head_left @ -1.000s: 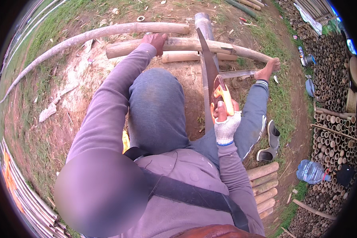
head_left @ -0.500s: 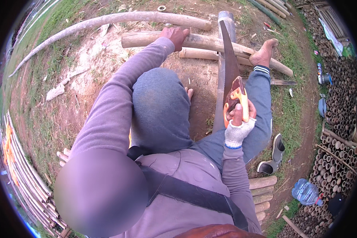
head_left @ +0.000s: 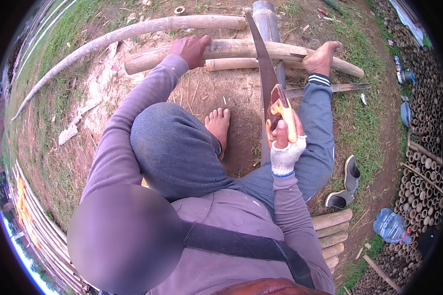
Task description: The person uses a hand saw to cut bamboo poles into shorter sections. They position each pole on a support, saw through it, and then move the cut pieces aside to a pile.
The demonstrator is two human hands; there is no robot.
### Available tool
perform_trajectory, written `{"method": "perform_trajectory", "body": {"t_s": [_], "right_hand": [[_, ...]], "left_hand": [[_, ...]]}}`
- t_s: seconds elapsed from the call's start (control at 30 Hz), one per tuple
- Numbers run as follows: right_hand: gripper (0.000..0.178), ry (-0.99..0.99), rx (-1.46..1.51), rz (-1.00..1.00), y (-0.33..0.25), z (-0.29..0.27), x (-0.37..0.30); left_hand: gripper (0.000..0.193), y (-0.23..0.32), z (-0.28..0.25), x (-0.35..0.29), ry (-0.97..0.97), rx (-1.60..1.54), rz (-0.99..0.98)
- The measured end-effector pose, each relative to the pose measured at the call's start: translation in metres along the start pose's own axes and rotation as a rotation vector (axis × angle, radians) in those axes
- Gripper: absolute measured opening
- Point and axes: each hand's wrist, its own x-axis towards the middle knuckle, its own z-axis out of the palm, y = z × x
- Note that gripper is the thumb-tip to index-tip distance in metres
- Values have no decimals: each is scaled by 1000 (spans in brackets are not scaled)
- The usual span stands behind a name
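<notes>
My right hand (head_left: 287, 140), in a white fingerless glove, is closed round the orange and brown handle of a hand saw (head_left: 264, 69). The saw's long dark blade points away from me and lies across a bamboo pole (head_left: 231, 49); whether its teeth bite into the pole I cannot tell. My bare left hand (head_left: 191, 50) grips that pole near its thick left end. My right foot (head_left: 321, 60) rests on the pole farther right. Under the pole runs a grey post (head_left: 266, 22). A shorter bamboo piece (head_left: 231, 64) lies just behind my left hand's pole, on the near side.
A long curved bamboo pole (head_left: 133, 30) lies beyond. Cut bamboo lengths (head_left: 332, 220) lie near my right side, with grey shoes (head_left: 347, 184) close by. Stacked bamboo (head_left: 423, 172) and a clear water bottle (head_left: 391, 226) are at right. More poles (head_left: 47, 231) lie at left.
My left hand and the pole's thick end have shifted left in the picture. The saw also sits farther left. My left foot has come into fuller view. Both grips stay the same.
</notes>
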Motion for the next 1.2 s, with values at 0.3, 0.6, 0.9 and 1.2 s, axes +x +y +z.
{"method": "perform_trajectory", "body": {"t_s": [0.3, 0.6, 0.9, 1.2], "right_hand": [[51, -4, -44, -62, 3, -3, 2], [50, 5, -143, -103, 6, 1, 1], [47, -1, -169, -108, -1, -1, 1], [44, -26, -112, 2, -12, 0, -1]], "left_hand": [[55, 1, 0, 5, -28, -58, 16], [47, -2, -1, -2, -43, -4, -24], [49, 1, 5, 6, 1, -31, 20], [52, 2, -4, 1, -51, -45, -12]]}}
